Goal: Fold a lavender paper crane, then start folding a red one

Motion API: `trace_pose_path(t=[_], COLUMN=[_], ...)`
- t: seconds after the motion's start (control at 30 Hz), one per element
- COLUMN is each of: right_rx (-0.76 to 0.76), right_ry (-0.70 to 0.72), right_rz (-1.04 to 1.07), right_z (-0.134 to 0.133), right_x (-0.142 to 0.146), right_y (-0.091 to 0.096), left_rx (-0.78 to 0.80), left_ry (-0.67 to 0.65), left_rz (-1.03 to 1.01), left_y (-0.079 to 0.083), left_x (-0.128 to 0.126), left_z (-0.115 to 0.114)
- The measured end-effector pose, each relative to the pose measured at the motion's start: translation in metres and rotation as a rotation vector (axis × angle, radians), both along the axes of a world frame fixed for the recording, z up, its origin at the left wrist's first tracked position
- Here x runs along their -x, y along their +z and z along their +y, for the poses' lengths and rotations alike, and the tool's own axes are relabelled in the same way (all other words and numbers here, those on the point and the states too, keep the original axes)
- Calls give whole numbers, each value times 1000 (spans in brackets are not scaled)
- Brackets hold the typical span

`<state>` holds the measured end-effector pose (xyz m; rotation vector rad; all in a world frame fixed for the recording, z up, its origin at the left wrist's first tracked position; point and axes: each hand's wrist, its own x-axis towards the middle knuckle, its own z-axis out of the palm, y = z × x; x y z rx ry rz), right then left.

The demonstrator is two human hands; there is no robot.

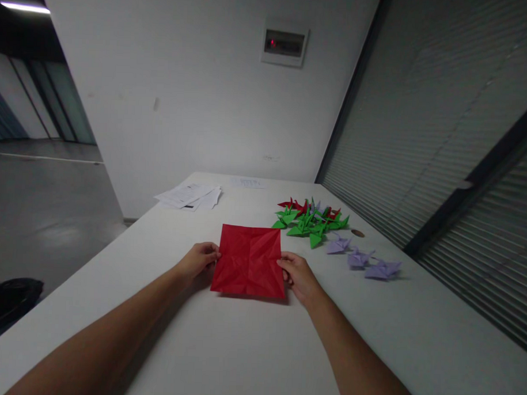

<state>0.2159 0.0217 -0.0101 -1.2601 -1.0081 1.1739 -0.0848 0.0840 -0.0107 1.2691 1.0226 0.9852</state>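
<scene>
A square sheet of red origami paper (249,261), marked with crease lines, is spread out flat between my hands just above the white table (236,346). My left hand (199,261) pinches its left edge between thumb and fingers. At the opposite edge, my right hand (299,275) grips the paper the same way, with some fingers tucked underneath. Beyond the right hand lies a cluster of folded paper cranes: several green cranes (308,225), with red cranes (295,206) behind them. Nearer, lilac cranes (382,269) stand in a slanting row.
Printed sheets (190,196) lie at the table's far left, and another paper (248,183) rests near the wall. A round brown spot (357,233) is beside the cranes. Window blinds (421,139) border the right side. A black-lined bin (11,304) stands on the floor at left.
</scene>
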Motion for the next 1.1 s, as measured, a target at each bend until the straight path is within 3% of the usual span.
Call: trace_pose_path(t=[0.23, 0.43, 0.67, 0.83, 0.97, 1.1], right_rx=[-43, 7, 69, 17, 13, -62], right_ry=[0, 128, 138, 149, 163, 197], right_rz=[42, 21, 51, -2, -143, -116], right_z=[0, -4, -4, -3, -1, 3], right_x=[0, 1, 1, 2, 3, 4], right_y=[0, 8, 11, 8, 2, -1], left_rx=[16, 85, -4, -38, -24, -12], left_ry=[-4, 34, 99, 213, 214, 213], left_rz=[-117, -307, -223, -254, -279, -293], left_y=[4, 13, 19, 15, 10, 8], left_x=[-2, -2, 0, -1, -1, -1], left_z=[-3, -8, -8, -4, 1, 3])
